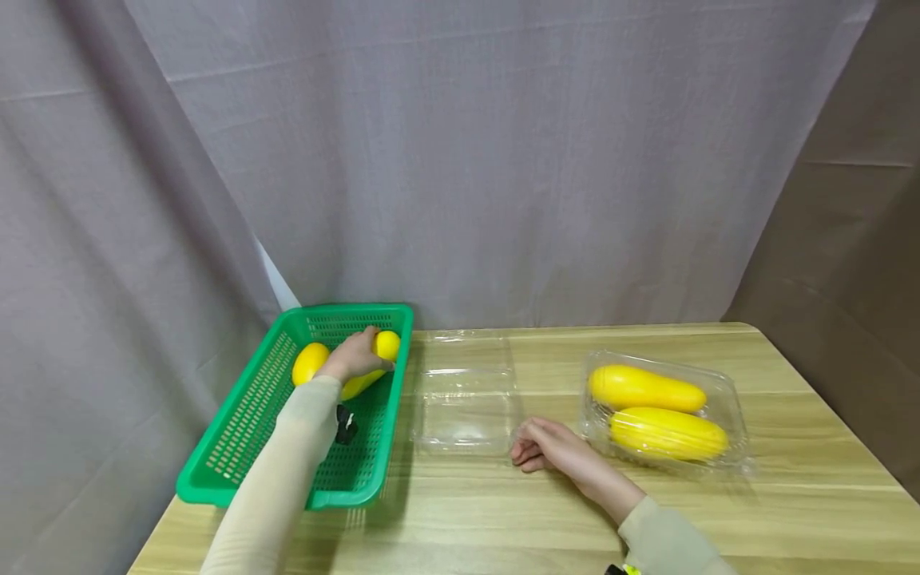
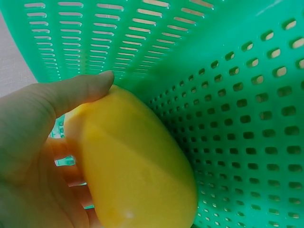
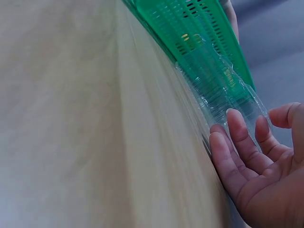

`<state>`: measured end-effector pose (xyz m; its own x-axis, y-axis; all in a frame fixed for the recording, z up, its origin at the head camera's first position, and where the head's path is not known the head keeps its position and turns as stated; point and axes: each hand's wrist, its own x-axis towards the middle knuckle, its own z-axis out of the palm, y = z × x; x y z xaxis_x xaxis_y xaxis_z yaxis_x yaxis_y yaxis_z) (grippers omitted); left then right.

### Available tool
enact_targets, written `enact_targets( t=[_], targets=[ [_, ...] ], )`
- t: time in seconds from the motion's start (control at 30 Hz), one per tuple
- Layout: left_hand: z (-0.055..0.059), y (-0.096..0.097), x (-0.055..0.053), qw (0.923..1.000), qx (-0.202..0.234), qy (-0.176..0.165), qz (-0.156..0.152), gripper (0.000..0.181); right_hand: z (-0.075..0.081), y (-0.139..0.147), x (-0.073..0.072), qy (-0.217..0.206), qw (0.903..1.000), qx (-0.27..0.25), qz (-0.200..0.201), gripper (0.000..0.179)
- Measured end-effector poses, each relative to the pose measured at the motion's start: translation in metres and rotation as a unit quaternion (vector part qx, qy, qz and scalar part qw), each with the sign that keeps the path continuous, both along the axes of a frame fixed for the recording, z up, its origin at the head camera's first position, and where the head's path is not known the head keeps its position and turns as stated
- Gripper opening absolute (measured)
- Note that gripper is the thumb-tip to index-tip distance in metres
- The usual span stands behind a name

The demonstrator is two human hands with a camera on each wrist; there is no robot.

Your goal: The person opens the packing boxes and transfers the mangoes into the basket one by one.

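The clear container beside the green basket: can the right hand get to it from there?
Probably yes: the right hand looks free, close beside the near right corner of the clear container, with nothing visible between them.

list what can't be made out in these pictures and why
Head: the middle of the held fruit, covered by the left hand.
Left wrist: that fruit's lower end, cut off by the bottom edge.
Head: part of the basket's near rim, behind the left sleeve.
Right wrist: most of the left hand, behind the basket.
Right wrist: whether the right hand touches the empty box; its fingers overlap it.
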<state>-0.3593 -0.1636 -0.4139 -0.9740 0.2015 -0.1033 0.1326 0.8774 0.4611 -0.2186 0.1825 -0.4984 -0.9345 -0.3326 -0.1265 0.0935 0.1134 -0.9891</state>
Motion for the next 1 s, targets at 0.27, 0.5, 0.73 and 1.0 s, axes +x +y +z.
enact_targets(
  t=[0.27, 0.5, 0.73, 1.0],
  targets=[
    [-0.004, 0.002, -0.002, 1.0, 0.003, 0.001, -0.002, 0.082, 0.0, -0.017, -0.012, -0.003, 0.9999, 0.012, -0.009, 0.027],
    [-0.005, 0.004, -0.004, 1.0, 0.008, -0.004, -0.002, 0.084, 0.001, -0.021, -0.014, 0.003, 0.9997, 0.023, -0.013, 0.028],
    [0.003, 0.003, -0.005, 0.9997, 0.015, -0.012, -0.014, 0.086, 0.005, -0.016, -0.011, 0.013, 0.9989, 0.037, -0.027, 0.037],
    [0.025, 0.003, -0.005, 0.9992, 0.021, 0.014, -0.03, 0.085, 0.023, -0.002, -0.004, 0.072, 0.9924, 0.084, -0.054, 0.041]
  ],
)
